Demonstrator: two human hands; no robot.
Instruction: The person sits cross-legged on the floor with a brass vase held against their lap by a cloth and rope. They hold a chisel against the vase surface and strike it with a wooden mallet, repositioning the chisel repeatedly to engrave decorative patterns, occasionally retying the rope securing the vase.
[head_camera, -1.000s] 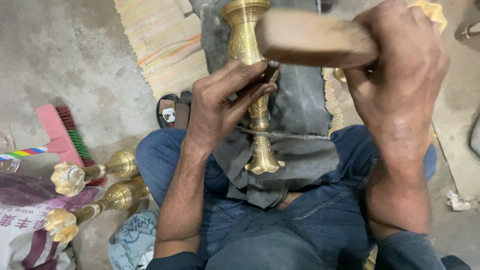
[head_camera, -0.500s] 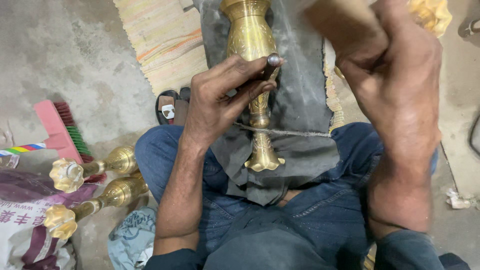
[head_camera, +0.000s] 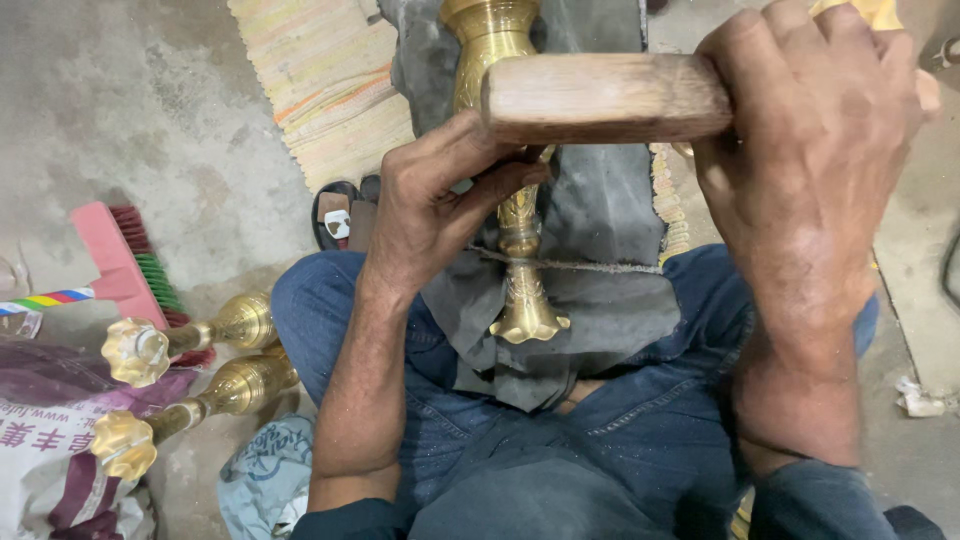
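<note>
- While the brass vase (head_camera: 503, 150) lies across the person's lap on a dark cloth (head_camera: 600, 215), the left hand (head_camera: 435, 205) is closed around its narrow neck.
- Right hand (head_camera: 800, 170) grips a wooden mallet (head_camera: 600, 97), held level just above the vase.
- Two more brass pieces (head_camera: 190, 370) lie on the floor beside a red brush (head_camera: 125, 265).

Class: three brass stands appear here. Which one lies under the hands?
The brass stand on the dark cloth across the lap: left hand touches its stem. The two other stands lie untouched on the floor.
</note>
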